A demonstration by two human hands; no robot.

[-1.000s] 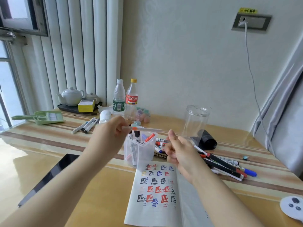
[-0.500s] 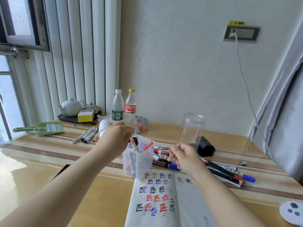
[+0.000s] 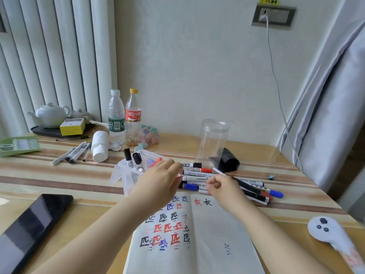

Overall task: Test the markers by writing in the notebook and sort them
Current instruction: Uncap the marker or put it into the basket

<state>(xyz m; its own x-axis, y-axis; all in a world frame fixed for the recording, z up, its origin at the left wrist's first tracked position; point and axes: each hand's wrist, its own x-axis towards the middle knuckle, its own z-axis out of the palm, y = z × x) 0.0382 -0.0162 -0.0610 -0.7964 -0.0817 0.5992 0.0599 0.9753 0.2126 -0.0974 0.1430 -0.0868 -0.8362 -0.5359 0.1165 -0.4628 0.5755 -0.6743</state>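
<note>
Notebook (image 3: pixel 197 234) front; bin (image 3: pixel 126 175) behind-left, jar (image 3: pixel 213 143) behind-right, markers (image 3: pixel 254 188) btwn.

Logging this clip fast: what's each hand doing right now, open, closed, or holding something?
Left hand: over the pile of markers; grip cannot be told.
Right hand: fingers curled, pinching a white marker.
</note>
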